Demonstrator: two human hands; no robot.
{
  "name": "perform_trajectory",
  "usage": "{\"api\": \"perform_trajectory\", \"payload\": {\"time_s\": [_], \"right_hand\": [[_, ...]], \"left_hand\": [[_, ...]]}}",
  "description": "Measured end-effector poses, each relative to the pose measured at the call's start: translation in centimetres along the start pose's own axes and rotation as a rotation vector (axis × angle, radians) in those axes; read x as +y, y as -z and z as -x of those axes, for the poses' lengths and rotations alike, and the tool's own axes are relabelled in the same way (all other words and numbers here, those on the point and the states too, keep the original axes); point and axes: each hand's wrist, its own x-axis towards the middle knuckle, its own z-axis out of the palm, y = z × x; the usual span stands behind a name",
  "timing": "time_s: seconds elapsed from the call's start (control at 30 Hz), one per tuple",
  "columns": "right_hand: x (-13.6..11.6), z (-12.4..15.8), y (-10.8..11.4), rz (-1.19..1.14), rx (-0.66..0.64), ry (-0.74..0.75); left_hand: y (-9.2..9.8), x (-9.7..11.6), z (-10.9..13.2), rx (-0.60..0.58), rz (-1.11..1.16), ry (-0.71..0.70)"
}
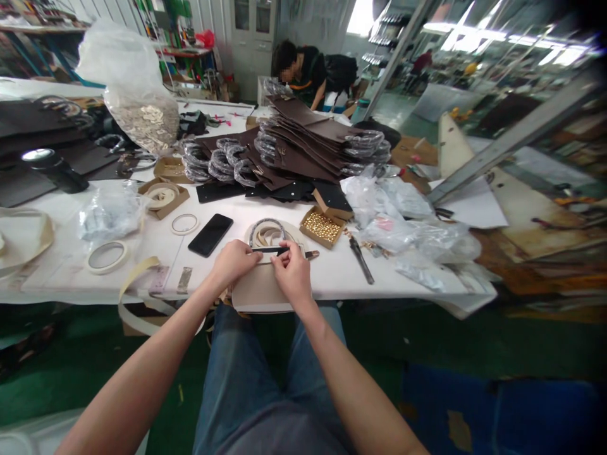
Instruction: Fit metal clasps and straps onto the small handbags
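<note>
Head camera, looking down, probably near table (332,278).

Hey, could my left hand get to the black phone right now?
Probably yes: the phone lies on bare table just beside the left hand, nothing between them, though that hand pinches a black strip.

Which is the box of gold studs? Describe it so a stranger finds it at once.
Start at the long white table, at the near edge where the left hand and right hand pinch a black strip. Just beyond the right hand sits a small open cardboard box. It alone is filled with tiny gold studs, unlike the box of pale tape further left.
</note>
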Motion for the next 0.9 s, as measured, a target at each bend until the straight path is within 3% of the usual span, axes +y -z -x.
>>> {"api": "perform_trajectory", "payload": {"time_s": [0.17, 0.4, 0.67, 0.9], "right_hand": [[0.3, -0.1, -0.4, 0.036, 0.003, -0.003], [0.5, -1.1, -0.6, 0.261, -0.005, -0.043], [0.1, 0.6, -0.9, 0.166, -0.050, 0.173], [-0.3, -0.4, -1.5, 0.288, -0.065, 0.045]], "left_hand": [[-0.5, -0.9, -0.3, 0.001, 0.008, 0.017], [-0.7, -1.2, -0.7, -0.014, 0.002, 0.032], [-0.9, -1.4, -0.7, 0.052, 0.003, 0.041], [-0.6, -1.7, -0.3, 0.004, 0.039, 0.031]]}}
